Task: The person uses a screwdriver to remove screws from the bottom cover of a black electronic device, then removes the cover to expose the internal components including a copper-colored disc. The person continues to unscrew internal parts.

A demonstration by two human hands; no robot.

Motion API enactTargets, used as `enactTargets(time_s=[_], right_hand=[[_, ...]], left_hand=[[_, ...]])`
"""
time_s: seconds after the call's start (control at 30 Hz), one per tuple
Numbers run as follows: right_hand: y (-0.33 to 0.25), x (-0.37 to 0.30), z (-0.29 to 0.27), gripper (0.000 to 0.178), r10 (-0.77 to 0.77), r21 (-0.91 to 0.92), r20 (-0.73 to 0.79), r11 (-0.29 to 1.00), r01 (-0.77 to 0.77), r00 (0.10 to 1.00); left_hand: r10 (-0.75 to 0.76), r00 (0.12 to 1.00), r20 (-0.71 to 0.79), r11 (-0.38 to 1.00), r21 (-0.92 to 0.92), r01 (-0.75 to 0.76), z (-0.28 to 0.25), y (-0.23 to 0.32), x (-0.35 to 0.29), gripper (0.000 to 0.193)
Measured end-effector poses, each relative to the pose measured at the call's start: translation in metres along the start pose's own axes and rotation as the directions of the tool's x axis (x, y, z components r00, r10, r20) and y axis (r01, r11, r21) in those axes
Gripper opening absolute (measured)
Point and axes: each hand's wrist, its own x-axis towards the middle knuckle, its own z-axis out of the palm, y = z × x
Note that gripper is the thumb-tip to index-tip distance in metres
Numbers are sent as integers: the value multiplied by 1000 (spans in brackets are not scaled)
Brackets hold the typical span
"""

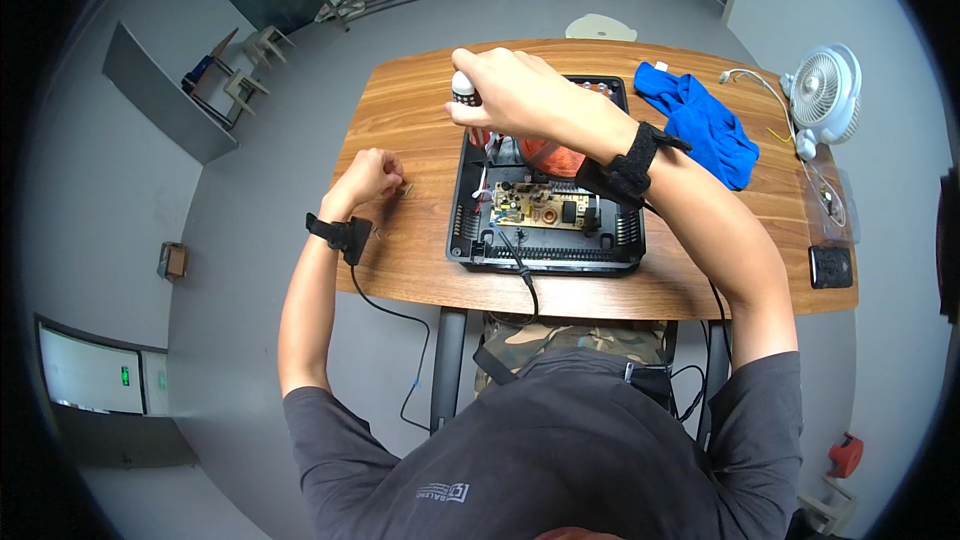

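Observation:
My right hand (515, 90) is wrapped round an upright screwdriver (463, 88) with a thick white, black and red handle, over the far left part of an open induction cooker. Its tip cannot be made out. The cooker's black housing (463, 252) lies on the table, with a tan circuit board (520, 205) in its near half. Behind the board is a round orange-red coil (552, 158), partly hidden by my right forearm. To the left of the housing, my left hand (370, 175) rests on the tabletop with fingers curled together, beside some small screws (407, 190).
A blue cloth (700, 125) lies crumpled right of the cooker. Farther right are a white fan (822, 98) with its cord, a clear plastic box (828, 200) and a black wallet-like object (830, 267). A black cable (525, 275) crosses the housing's near edge. The wooden table (400, 100) has curved edges.

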Motion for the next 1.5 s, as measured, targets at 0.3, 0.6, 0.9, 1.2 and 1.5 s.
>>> enactTargets(time_s=[0.3,0.6,0.9,1.2,1.5], right_hand=[[-10,1,1,42,-23,-28,18,999,24,1000],[-13,0,-3,41,-51,-24,47,998,52,998],[-15,-8,-3,39,-54,4,115,999,54,992],[-3,-10,11,40,-51,15,138,999,49,989],[-9,-22,14,42,-68,83,161,995,55,985]], left_hand=[[272,962,28,961,-56,-270,-16,77,-20,21],[379,925,-33,907,-186,-378,-9,100,-28,21],[501,865,-7,852,-172,-495,-2,128,-27,20],[545,838,-31,830,-120,-545,13,121,-14,18],[525,849,52,840,-193,-507,20,117,-30,20]])
